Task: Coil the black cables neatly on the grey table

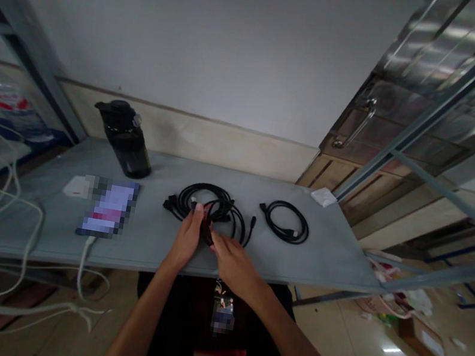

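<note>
A long, blue-grey flat tabletop (251,259) spans the scene, its far edge along the pale wall. On its middle lies a loose, overlapping pile of thin black cables (224,207), looped, with plugs showing at its left and right ends. At the far left stands a tall, dark, translucent bottle with a black lid (127,144), leaning in this view; nearer, also left, lies a flat, lit phone (110,208) with a white cord (87,250) at its near end. The left hand (188,233) and right hand (230,259) meet at the near side of the pile. The left is closed on a folded black cable (206,232), its thumb on top near a small connector; the right is closed on the near end of that same cable, thumb and fingers together around it, the fingertips partly hidden. Right of the pile, apart from it, rests a single round coil of black cable (290,234); at the far right lies a small white packet (323,197).
</note>
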The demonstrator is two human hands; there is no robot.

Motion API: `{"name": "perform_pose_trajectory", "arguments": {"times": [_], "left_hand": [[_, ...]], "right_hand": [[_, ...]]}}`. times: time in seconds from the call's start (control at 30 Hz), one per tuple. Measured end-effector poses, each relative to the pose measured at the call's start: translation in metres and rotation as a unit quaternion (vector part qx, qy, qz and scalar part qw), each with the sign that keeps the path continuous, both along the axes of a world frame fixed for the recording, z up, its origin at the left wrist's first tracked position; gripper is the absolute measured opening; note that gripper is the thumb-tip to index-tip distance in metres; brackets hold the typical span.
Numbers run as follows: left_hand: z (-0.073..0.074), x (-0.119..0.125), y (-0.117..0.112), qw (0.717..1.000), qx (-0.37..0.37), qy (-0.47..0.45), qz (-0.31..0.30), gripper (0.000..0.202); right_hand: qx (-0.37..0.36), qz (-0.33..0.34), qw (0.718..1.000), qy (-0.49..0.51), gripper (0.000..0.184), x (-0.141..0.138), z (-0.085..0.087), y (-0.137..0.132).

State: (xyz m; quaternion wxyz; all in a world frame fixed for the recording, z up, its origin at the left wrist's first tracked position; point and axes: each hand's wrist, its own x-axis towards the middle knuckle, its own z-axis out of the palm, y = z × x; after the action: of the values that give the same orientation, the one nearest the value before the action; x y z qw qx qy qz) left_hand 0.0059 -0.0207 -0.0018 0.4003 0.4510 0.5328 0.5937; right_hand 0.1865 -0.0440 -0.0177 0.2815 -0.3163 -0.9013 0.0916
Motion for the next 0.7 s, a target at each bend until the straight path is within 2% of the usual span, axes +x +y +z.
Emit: {"name": "perform_pose_trajectory", "arguments": {"times": [0.13,0.23,0.37,0.43,0.5,0.57,0.7], "left_hand": [[0.002,0.003,-0.002,0.998,0.018,-0.003,-0.053,0.055],[0.002,0.004,-0.002,0.998,0.026,-0.005,-0.054,0.045],[-0.003,0.003,-0.001,0.999,0.014,-0.031,-0.028,0.052],[-0.005,0.004,0.0,0.996,0.016,-0.083,-0.025,0.056],[-0.006,0.006,0.001,0.991,0.026,-0.124,-0.032,0.059],[-0.006,0.008,0.001,0.992,0.034,-0.112,-0.044,0.062],[-0.002,0.005,-0.002,0.999,0.023,-0.025,-0.033,0.07]], "right_hand": [[0.036,0.023,0.998,-0.055,0.065,0.002,-0.008,0.001],[0.058,0.033,0.996,-0.067,0.065,0.002,-0.012,0.0],[0.063,0.035,0.995,-0.064,0.075,0.01,-0.011,0.004],[0.056,0.022,0.996,-0.06,0.067,0.021,-0.007,0.009],[0.065,0.015,0.995,-0.071,0.048,0.034,-0.002,0.014],[0.094,0.029,0.99,-0.105,0.027,0.046,0.003,0.019],[0.15,0.044,0.976,-0.152,0.031,0.055,0.009,0.026]]}}
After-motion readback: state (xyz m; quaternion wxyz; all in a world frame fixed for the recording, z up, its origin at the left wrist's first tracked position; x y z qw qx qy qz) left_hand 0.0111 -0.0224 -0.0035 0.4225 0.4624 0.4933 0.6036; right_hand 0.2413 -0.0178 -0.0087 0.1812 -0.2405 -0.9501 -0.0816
